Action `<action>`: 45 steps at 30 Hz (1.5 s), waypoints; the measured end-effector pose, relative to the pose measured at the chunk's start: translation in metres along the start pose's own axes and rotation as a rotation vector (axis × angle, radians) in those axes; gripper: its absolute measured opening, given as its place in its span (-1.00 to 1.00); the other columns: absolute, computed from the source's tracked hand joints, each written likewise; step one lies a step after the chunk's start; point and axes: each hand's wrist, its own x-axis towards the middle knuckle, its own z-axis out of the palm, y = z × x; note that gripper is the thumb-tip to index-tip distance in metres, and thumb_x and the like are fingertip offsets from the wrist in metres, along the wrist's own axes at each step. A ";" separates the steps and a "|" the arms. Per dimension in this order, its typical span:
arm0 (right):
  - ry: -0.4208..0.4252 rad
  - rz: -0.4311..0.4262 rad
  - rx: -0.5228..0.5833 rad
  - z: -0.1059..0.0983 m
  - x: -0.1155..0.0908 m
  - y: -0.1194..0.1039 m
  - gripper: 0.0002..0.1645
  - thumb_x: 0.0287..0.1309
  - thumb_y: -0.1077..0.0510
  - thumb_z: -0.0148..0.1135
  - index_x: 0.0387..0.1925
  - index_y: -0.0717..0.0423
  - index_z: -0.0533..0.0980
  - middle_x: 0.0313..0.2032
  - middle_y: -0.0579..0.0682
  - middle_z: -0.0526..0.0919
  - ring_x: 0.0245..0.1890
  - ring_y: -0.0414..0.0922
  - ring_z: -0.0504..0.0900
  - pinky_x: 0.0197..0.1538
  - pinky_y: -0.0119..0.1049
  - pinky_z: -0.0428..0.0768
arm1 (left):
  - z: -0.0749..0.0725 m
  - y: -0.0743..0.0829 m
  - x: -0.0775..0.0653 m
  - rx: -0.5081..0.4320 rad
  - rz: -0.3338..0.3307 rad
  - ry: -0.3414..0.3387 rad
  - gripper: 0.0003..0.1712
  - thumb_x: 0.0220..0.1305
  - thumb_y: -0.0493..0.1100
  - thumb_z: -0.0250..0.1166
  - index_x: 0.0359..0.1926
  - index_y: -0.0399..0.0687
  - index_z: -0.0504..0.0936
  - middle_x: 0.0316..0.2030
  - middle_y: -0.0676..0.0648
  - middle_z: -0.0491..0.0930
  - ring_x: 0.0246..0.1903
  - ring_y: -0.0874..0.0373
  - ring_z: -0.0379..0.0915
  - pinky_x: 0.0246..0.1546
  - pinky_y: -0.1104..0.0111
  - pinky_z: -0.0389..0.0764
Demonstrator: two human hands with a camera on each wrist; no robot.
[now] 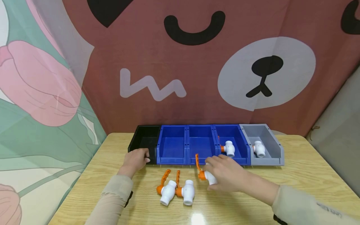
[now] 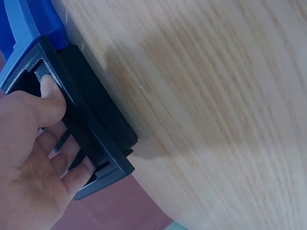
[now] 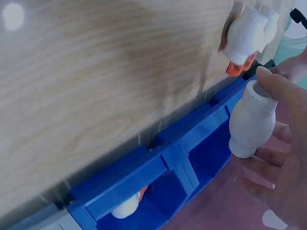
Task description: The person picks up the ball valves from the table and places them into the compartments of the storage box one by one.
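Note:
My right hand (image 1: 229, 173) holds a white ball valve (image 1: 210, 177) with an orange lever handle, above the table in front of the blue bins. In the right wrist view the thumb lies at one end of that valve's body (image 3: 252, 122), with the fingers around its other side. At the far left, my left hand (image 1: 136, 160) grips the front edge of the black bin (image 1: 146, 131); its thumb and fingers curl over the bin's rim in the left wrist view. Two more ball valves, one left (image 1: 168, 192) and one right (image 1: 188, 192), lie side by side on the table between my hands.
Right of the black bin stand a left blue bin (image 1: 172, 158), a middle blue bin (image 1: 200, 128), a right blue bin (image 1: 242, 158) and a grey bin (image 1: 268, 161). One valve (image 1: 229, 149) lies in the right blue bin, another (image 1: 259, 149) in the grey one. A printed curtain hangs behind.

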 end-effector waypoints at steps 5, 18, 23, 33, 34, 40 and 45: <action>-0.005 -0.019 -0.051 -0.003 0.012 0.012 -0.32 -0.21 -0.33 0.53 -0.17 0.05 0.63 -0.18 0.00 0.61 -0.23 -0.04 0.61 -0.10 -0.07 0.60 | 0.001 -0.002 0.000 -0.003 -0.004 0.004 -0.79 0.22 -0.12 0.43 -0.43 0.07 0.54 -0.48 0.06 0.54 -0.49 0.13 0.41 -0.46 0.21 0.51; -0.093 -0.054 -0.039 -0.008 0.047 0.040 -0.39 -0.21 -0.31 0.55 -0.19 -0.02 0.66 -0.27 -0.07 0.60 -0.31 -0.11 0.58 -0.22 -0.17 0.57 | 0.000 -0.001 0.000 -0.009 0.007 0.018 -0.79 0.22 -0.12 0.43 -0.43 0.07 0.54 -0.46 0.05 0.56 -0.48 0.13 0.43 -0.44 0.22 0.52; -0.177 -0.024 0.017 -0.012 0.061 0.051 -0.39 -0.16 -0.28 0.56 -0.13 -0.02 0.65 -0.19 -0.05 0.61 -0.26 -0.11 0.57 -0.13 -0.12 0.61 | -0.001 0.001 -0.001 -0.005 0.001 0.008 -0.79 0.23 -0.12 0.43 -0.43 0.06 0.53 -0.47 0.04 0.55 -0.48 0.12 0.43 -0.44 0.22 0.52; -0.235 0.036 0.023 -0.009 0.079 0.068 -0.40 -0.14 -0.27 0.55 -0.12 0.00 0.67 -0.23 -0.04 0.62 -0.28 -0.09 0.58 -0.17 -0.11 0.62 | -0.001 0.002 -0.001 0.006 -0.006 -0.004 -0.80 0.23 -0.11 0.42 -0.41 0.07 0.54 -0.45 0.05 0.55 -0.47 0.13 0.44 -0.42 0.21 0.53; -0.243 0.041 0.020 -0.008 0.080 0.069 -0.40 -0.13 -0.27 0.55 -0.12 0.00 0.67 -0.23 -0.03 0.61 -0.28 -0.08 0.58 -0.17 -0.10 0.62 | -0.001 0.002 -0.001 0.006 -0.006 -0.003 -0.80 0.23 -0.11 0.42 -0.41 0.07 0.54 -0.45 0.05 0.56 -0.47 0.13 0.44 -0.43 0.21 0.53; -0.298 0.099 0.023 0.004 0.088 0.075 -0.40 -0.09 -0.27 0.53 -0.07 -0.02 0.66 -0.22 -0.03 0.60 -0.29 -0.08 0.57 -0.14 -0.07 0.61 | -0.001 0.002 -0.001 0.001 -0.003 0.000 -0.80 0.24 -0.12 0.42 -0.42 0.07 0.53 -0.47 0.05 0.54 -0.48 0.13 0.42 -0.44 0.22 0.52; -0.340 0.156 0.044 0.016 0.094 0.077 -0.40 -0.10 -0.24 0.54 -0.06 -0.01 0.66 -0.23 -0.03 0.59 -0.31 -0.08 0.57 -0.13 -0.07 0.61 | -0.001 0.002 -0.001 0.004 -0.007 0.002 -0.80 0.24 -0.12 0.41 -0.42 0.08 0.53 -0.46 0.05 0.54 -0.47 0.13 0.43 -0.45 0.22 0.51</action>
